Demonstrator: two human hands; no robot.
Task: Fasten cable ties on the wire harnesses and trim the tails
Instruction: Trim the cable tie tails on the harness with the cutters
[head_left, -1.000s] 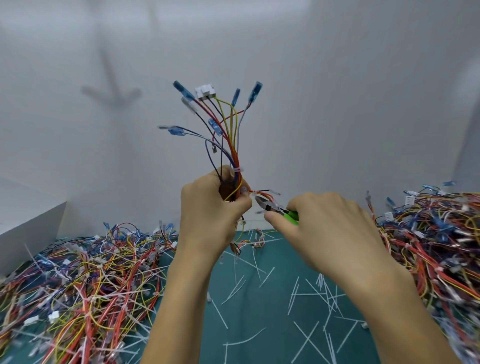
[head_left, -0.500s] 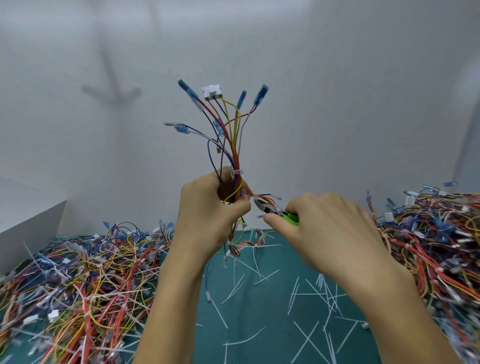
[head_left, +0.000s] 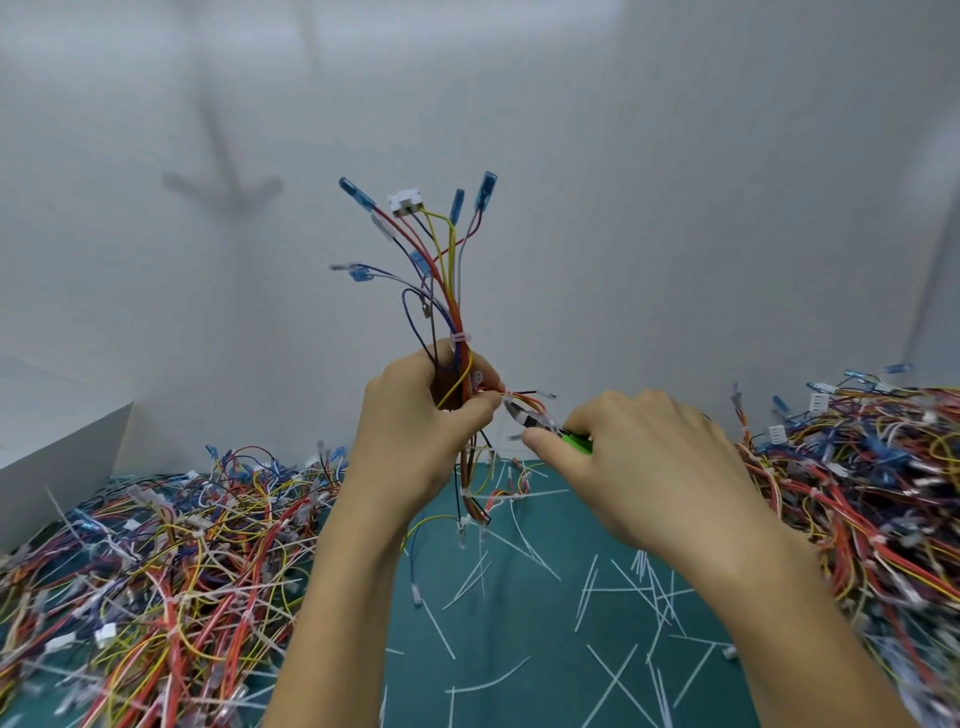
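Note:
My left hand (head_left: 415, 436) grips a wire harness (head_left: 451, 291) upright, its coloured wires fanning up to blue terminals and a white connector. A white cable tie (head_left: 460, 339) wraps the bundle just above my fist. My right hand (head_left: 644, 467) holds green-handled cutters (head_left: 540, 423), whose metal jaws point left at a side branch of wires beside my left thumb. The harness's lower end hangs below my left hand over the green mat (head_left: 519, 623).
A heap of harnesses (head_left: 156, 561) fills the left of the mat and a taller heap (head_left: 872, 478) the right. Cut white tie tails (head_left: 623, 587) lie scattered between them. A white box (head_left: 57, 447) stands at far left; a white wall is behind.
The harness has shifted slightly, its top connectors moving a little. The cutters stay at the side branch near my left thumb, jaws a touch closer to the bundle.

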